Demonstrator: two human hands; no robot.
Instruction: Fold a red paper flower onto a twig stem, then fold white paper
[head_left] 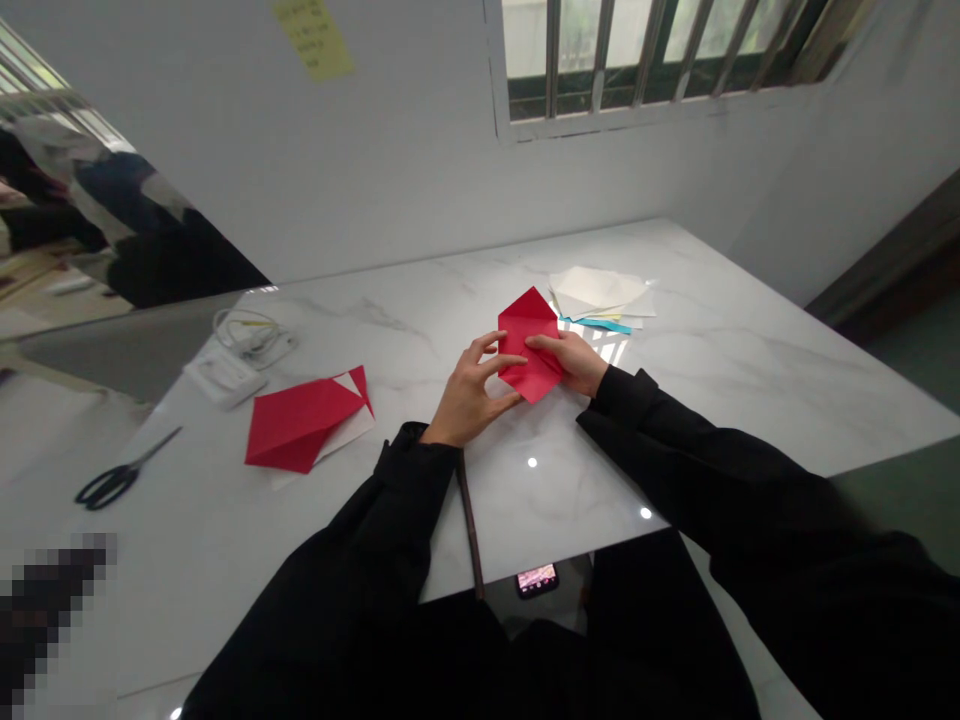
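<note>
A small folded red paper (pixel 529 330) lies on the white marble table (pixel 675 420), just beyond the middle. My left hand (pixel 469 395) pinches its left edge with thumb and fingers. My right hand (pixel 574 360) holds its right side, fingers pressed on the paper. Both arms wear black sleeves. A larger red paper (pixel 300 422), folded with a white underside showing, rests on the table to the left, away from both hands.
A stack of white and blue sheets (pixel 604 298) lies behind the right hand. Black scissors (pixel 116 478) lie at the far left edge, a white charger with cable (pixel 236 355) behind them. A phone (pixel 537 579) sits at the near edge beside a thin dark stick (pixel 469 525).
</note>
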